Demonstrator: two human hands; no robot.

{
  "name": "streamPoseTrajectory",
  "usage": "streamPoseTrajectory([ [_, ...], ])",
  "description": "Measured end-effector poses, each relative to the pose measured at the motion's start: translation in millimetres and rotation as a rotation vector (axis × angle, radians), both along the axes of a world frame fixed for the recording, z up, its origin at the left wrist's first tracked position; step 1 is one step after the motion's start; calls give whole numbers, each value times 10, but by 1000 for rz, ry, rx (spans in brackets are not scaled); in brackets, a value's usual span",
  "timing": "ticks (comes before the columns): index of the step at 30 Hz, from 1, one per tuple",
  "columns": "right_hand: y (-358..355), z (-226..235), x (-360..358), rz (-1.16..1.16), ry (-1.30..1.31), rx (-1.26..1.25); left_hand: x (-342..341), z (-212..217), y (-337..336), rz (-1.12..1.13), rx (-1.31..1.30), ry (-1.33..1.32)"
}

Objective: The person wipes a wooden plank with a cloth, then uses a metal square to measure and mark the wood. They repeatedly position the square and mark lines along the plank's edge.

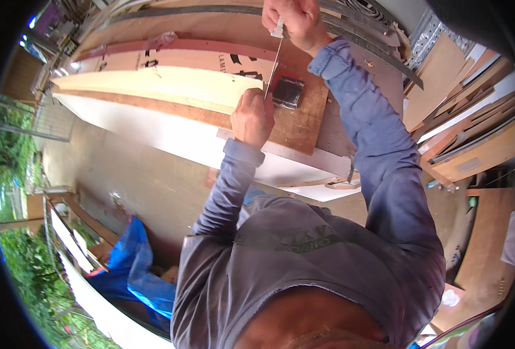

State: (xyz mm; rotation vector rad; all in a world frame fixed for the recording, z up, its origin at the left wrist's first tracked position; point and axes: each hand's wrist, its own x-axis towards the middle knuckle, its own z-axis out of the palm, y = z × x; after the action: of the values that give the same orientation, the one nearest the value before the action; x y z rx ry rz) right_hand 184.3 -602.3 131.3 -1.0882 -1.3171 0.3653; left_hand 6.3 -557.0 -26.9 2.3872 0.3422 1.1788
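My right hand [297,22] is at the top, its fingers closed round the whitish end of a thin, straight, blade-like tool [274,65]. The tool slants down toward my left hand [252,118]; its exact kind is unclear. My left hand is closed at the right end of a long cream board [170,82], its fingers bent over the edge and close to the tool's lower end. Just right of these fingers lies a small dark square thing [288,92] with a reddish rim. A brown wooden board [304,125] lies under it.
Reddish printed boards [193,60] run beside the cream one. A long white panel edge [147,131] faces me. Offcuts and sheets [472,122] are stacked at right. A blue tarp [132,262] hangs lower left, near a concrete floor [123,157].
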Motion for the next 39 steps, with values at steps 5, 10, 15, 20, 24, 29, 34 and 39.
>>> streamPoseTrajectory([
  [5, 194, 81, -292, -330, -28, 206, 1, 258, 188, -121, 200, 26],
  [10, 507, -72, -307, -261, -302, 373, 48, 152, 499, -265, 215, 164],
  [15, 581, -33, -319, -296, -255, 387, 73, 208, 367, -258, 235, 159],
  [20, 561, -41, -318, -215, -176, 185, 49, 150, 390, -262, 196, 190],
  [24, 641, -67, -261, -229, -148, 145, 79, 223, 416, -319, 136, 203],
  [29, 750, -170, -128, -511, -793, 384, 61, 194, 457, -319, 179, 183],
  [34, 747, -165, -152, -329, -416, 305, 104, 171, 477, -318, 188, 160],
  [39, 620, -40, -304, -212, -65, 142, 112, 174, 571, -350, 177, 145],
])
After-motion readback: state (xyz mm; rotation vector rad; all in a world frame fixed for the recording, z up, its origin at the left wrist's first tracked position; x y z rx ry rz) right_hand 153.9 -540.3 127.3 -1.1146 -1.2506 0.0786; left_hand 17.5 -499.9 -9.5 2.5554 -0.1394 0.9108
